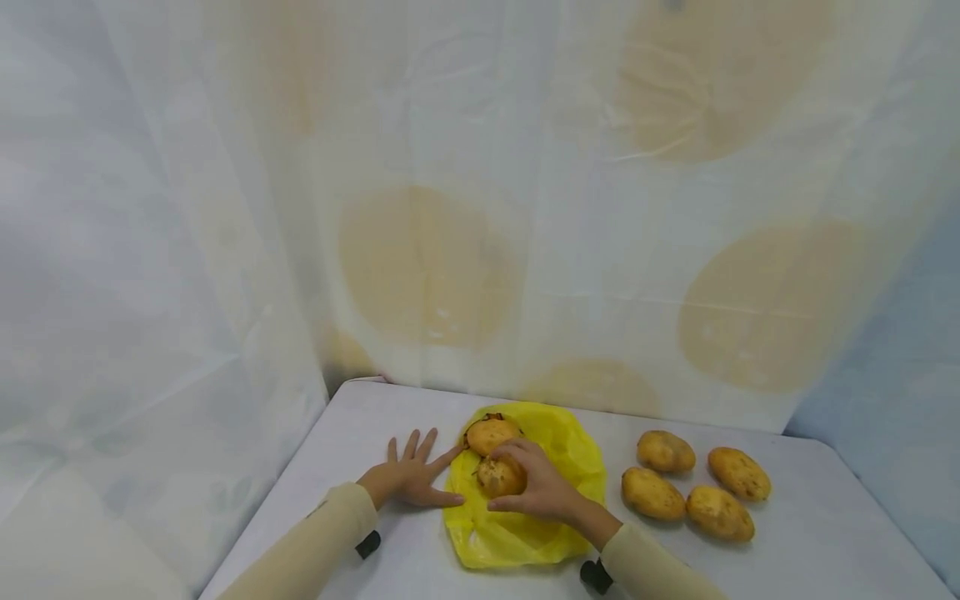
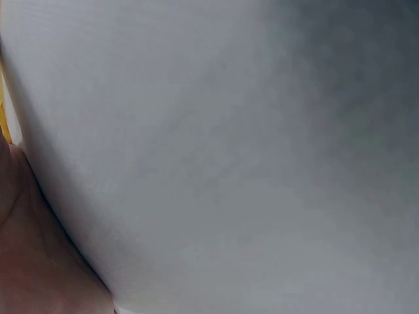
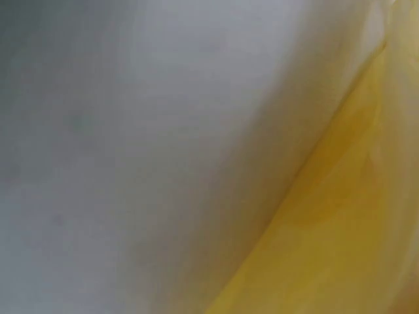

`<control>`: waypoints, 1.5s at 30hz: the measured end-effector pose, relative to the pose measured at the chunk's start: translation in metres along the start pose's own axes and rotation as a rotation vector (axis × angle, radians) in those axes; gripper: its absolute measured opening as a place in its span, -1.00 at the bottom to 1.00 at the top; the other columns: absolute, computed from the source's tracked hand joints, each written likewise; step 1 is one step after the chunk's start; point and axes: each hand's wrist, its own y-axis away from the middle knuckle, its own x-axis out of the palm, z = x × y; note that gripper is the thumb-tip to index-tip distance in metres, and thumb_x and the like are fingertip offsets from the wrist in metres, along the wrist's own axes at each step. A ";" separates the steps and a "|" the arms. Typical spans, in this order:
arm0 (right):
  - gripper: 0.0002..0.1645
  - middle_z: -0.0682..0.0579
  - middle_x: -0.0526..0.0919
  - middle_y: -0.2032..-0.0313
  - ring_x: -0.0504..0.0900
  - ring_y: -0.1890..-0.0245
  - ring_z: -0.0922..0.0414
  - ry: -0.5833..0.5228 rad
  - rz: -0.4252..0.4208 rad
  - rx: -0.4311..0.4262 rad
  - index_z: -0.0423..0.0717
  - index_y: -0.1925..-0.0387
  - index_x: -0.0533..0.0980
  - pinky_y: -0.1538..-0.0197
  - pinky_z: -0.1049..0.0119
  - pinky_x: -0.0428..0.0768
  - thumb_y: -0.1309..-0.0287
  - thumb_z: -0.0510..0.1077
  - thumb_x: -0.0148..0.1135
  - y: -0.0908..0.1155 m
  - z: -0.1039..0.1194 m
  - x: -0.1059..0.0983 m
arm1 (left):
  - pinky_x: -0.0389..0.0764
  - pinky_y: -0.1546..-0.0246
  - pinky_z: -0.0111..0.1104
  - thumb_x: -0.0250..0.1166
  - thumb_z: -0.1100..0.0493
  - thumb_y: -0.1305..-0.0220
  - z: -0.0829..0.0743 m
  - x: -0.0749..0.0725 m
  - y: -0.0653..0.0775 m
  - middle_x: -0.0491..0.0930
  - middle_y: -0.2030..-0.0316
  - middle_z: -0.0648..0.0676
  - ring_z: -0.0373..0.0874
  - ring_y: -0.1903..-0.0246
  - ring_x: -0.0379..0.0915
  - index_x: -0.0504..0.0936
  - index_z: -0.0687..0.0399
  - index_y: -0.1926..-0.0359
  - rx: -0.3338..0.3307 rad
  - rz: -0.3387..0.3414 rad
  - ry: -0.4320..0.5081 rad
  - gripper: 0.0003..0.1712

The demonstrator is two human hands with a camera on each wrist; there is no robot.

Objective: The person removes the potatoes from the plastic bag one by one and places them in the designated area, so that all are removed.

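Observation:
A yellow plastic bag [image 1: 558, 433] lies flattened on the table, and two onions rest on it. My right hand [image 1: 547, 492] curls its thumb and fingers round the nearer onion [image 1: 498, 477]. Just behind it lies the other onion [image 1: 489, 435], with dark, stringy bits about it. My left hand [image 1: 414, 478] is spread flat on the table, its thumb and index finger reaching the bag's left edge. In the left wrist view only part of that hand [image 2: 39, 242] shows, beside white cloth. The right wrist view holds blurred bag [image 3: 321, 242] and cloth; the onion is hidden there.
Several potatoes [image 1: 718, 512] lie grouped on the table right of the bag. White cloth covers the table [image 1: 420, 567]. A white curtain [image 1: 480, 167] with tan circles hangs behind the far edge, and pale sheets flank both sides.

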 end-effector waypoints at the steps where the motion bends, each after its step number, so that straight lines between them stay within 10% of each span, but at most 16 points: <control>1: -0.19 0.13 0.42 -0.25 0.36 -0.28 0.03 0.003 0.014 0.005 0.11 -0.19 0.47 -0.30 -0.20 0.35 0.10 0.20 0.56 0.000 0.000 0.000 | -0.37 -0.36 0.39 -0.04 -0.76 0.02 0.000 0.000 0.000 -0.32 -0.59 0.18 0.32 -0.53 -0.43 -0.05 -0.55 -0.54 0.000 0.001 0.001 0.13; 18: -0.20 0.04 0.42 -0.29 0.37 -0.31 -0.04 0.088 0.113 0.031 0.04 -0.23 0.43 -0.33 -0.16 0.35 0.05 0.08 0.56 -0.001 0.002 -0.007 | -0.40 -0.37 0.38 -0.04 -0.76 0.03 -0.002 -0.003 0.002 -0.31 -0.59 0.17 0.30 -0.54 -0.44 -0.07 -0.54 -0.54 0.007 0.017 0.020 0.14; 45: -0.16 0.05 0.32 -0.34 0.35 -0.29 0.05 -0.073 0.279 0.069 0.00 -0.41 0.18 -0.37 -0.07 0.31 -0.21 0.00 0.37 0.006 -0.004 -0.007 | -0.38 -0.36 0.39 -0.05 -0.76 0.01 0.000 0.000 0.000 -0.31 -0.58 0.21 0.32 -0.53 -0.44 -0.08 -0.50 -0.55 0.008 0.005 0.007 0.15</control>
